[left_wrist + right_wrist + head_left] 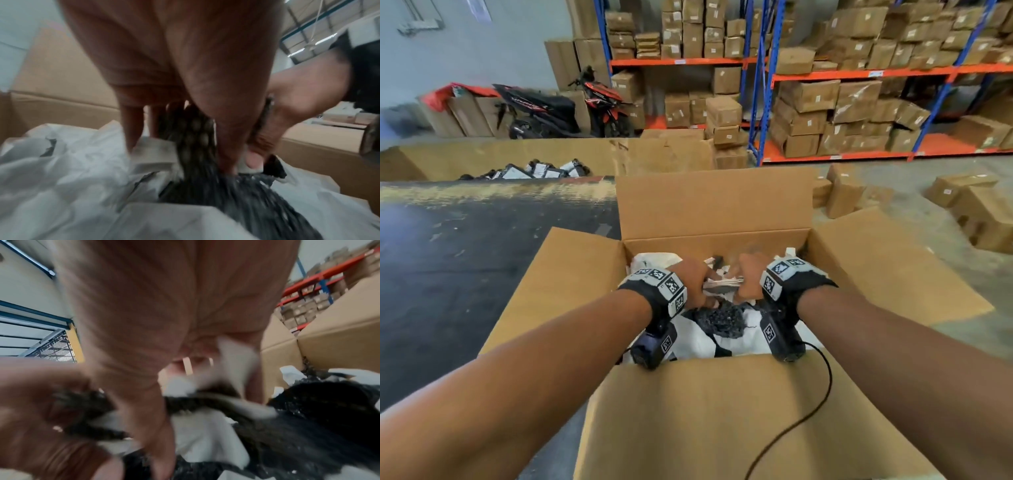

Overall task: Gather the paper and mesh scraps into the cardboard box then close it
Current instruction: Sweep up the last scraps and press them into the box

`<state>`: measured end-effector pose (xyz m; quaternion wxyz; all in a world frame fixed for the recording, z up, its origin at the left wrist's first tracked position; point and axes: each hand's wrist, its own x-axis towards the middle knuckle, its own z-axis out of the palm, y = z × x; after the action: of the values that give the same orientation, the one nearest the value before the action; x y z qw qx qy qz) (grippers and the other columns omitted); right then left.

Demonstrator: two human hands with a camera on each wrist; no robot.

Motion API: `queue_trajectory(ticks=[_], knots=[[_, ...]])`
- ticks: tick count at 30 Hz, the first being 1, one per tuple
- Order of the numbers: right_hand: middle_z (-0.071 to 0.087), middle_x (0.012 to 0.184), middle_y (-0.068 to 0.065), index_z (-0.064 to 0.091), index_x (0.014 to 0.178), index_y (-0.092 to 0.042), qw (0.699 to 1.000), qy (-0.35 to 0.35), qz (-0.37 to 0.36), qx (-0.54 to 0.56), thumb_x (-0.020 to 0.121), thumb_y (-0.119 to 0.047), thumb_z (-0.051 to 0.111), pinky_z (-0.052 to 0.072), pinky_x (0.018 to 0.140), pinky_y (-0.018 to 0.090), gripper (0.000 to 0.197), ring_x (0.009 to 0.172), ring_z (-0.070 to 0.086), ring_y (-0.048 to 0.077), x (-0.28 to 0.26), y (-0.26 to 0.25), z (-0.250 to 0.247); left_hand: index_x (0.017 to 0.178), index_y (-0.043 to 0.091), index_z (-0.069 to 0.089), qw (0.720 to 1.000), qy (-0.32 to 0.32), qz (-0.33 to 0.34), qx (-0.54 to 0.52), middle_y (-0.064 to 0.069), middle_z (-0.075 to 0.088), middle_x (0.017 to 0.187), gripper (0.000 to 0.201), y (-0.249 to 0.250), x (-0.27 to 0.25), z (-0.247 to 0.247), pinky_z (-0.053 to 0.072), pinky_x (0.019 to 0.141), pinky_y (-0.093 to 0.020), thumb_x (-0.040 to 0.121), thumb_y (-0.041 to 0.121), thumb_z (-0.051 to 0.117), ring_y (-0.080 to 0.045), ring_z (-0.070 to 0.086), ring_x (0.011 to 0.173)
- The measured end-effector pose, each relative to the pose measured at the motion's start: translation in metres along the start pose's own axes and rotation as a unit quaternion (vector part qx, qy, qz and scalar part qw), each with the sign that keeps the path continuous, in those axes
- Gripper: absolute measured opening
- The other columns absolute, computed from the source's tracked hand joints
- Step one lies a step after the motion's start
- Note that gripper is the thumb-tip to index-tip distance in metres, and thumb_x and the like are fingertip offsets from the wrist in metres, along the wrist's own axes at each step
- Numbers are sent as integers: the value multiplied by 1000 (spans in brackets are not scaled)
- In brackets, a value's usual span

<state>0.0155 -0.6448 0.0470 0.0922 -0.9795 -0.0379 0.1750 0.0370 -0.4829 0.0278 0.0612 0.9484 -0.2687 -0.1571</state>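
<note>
An open cardboard box stands in front of me with all its flaps spread out. Inside lie crumpled white paper and a wad of black mesh. Both hands are down in the box, close together. My left hand grips a bundle of paper and black mesh, fingers curled round it. My right hand grips the same bundle of scraps from the other side; white paper and dark mesh show between its fingers. The wrist views are blurred.
The box sits at the edge of a dark worktable. A black cable runs over the near flap. Loose cartons lie on the floor to the right. Shelving racks full of boxes and a parked scooter stand behind.
</note>
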Motion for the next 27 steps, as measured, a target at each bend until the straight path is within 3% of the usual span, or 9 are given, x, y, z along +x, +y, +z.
queue_trajectory(ticks=[1, 3, 7, 13, 18, 21, 24, 27], knots=[[65, 123, 6, 65, 127, -16, 999, -32, -2, -3, 71, -30, 87, 52, 89, 32, 62, 113, 62, 27, 2, 2, 6, 133, 22, 63, 999, -32, -19, 4, -9, 70, 122, 60, -2, 2, 6, 46, 83, -29, 80, 47, 78, -29, 65, 110], [53, 143, 4, 52, 142, -19, 998, -67, -6, -1, 68, -37, 89, 46, 100, 34, 84, 127, 53, 26, 3, 4, 10, 144, 23, 53, 995, -74, -57, 18, -6, 60, 139, 81, -5, 5, 10, 46, 100, -34, 75, 59, 78, -29, 57, 125], [50, 148, -3, 53, 141, -30, 996, -87, -21, -8, 60, -52, 88, 44, 104, 36, 91, 129, 52, 22, 3, 4, 0, 152, 27, 41, 992, -91, -85, 15, -2, 46, 154, 97, -10, 4, -1, 38, 112, -37, 72, 65, 78, -25, 45, 139], [52, 144, -2, 52, 142, -28, 997, -34, -67, -24, 69, -55, 83, 42, 105, 37, 84, 128, 52, 24, -15, 2, -15, 154, 25, 39, 996, -48, -73, 22, -7, 43, 155, 97, -4, -11, -10, 35, 113, -37, 73, 62, 79, -27, 41, 142], [52, 141, 0, 52, 139, -26, 993, -45, -61, -88, 68, -61, 80, 42, 105, 44, 84, 125, 52, 26, -29, 15, -18, 153, 29, 39, 996, -42, -71, 32, -6, 43, 155, 92, -4, -22, -17, 38, 112, -42, 75, 60, 78, -29, 43, 140], [50, 148, -1, 41, 148, -32, 992, -50, -52, -107, 62, -76, 73, 42, 107, 47, 102, 126, 53, 27, -27, 31, -37, 154, 30, 36, 996, -20, -80, 20, -3, 39, 159, 90, -8, -29, -38, 34, 115, -41, 78, 58, 76, -28, 39, 143], [39, 156, 7, 26, 156, -24, 990, -21, -33, -139, 80, -74, 61, 35, 113, 44, 98, 137, 43, 32, -18, 32, -58, 156, 33, 31, 994, -27, -105, -8, 0, 28, 164, 96, -7, -28, -58, 27, 116, -41, 76, 67, 71, -26, 31, 148], [30, 161, 7, 20, 159, -24, 990, -39, -29, -129, 77, -80, 56, 29, 116, 44, 105, 143, 35, 31, 8, 22, -52, 159, 32, 23, 993, -65, -101, -13, 0, 24, 165, 114, 0, -16, -57, 25, 117, -45, 66, 73, 75, -26, 27, 150]])
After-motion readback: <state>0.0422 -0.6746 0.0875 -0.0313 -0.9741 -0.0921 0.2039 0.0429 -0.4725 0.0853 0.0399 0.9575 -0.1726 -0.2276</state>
